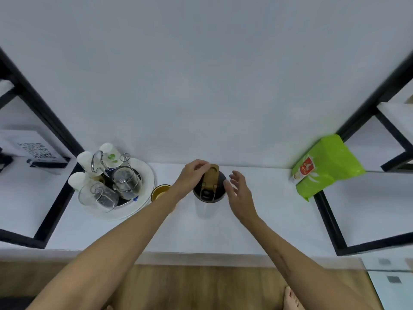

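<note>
1. Looking straight down at a white worktop (263,211) running along a pale wall.
2. Standing mid-worktop, close to the wall: a dark round pot (219,191), seen from above.
3. Lying across the pot's top: a gold lid (211,179), its far end reaching past the rim towards the wall.
4. Pinching that far end with the left hand (193,174), fingers curled down onto the lid.
5. Hovering just right of the pot with the right hand (240,193), fingers spread wide and loose, holding nothing.
6. Bringing the right thumb close to the pot's rim; touching or just apart, impossible to tell.
7. Sitting just left of the pot, partly hidden behind the left forearm: a gold-rimmed cup (159,191).
8. Resting further left: a round white tray (148,177), carrying glass mugs and white cups.
9. Leaning at the worktop's right end, well apart from the pot: a green bag (328,162), against a black frame (324,220).
10. Standing far left, beyond the tray: a white card (33,148) with a printed code.
11. Showing below the worktop's near edge: a wood floor (201,287) and bare toes (290,296).
</note>
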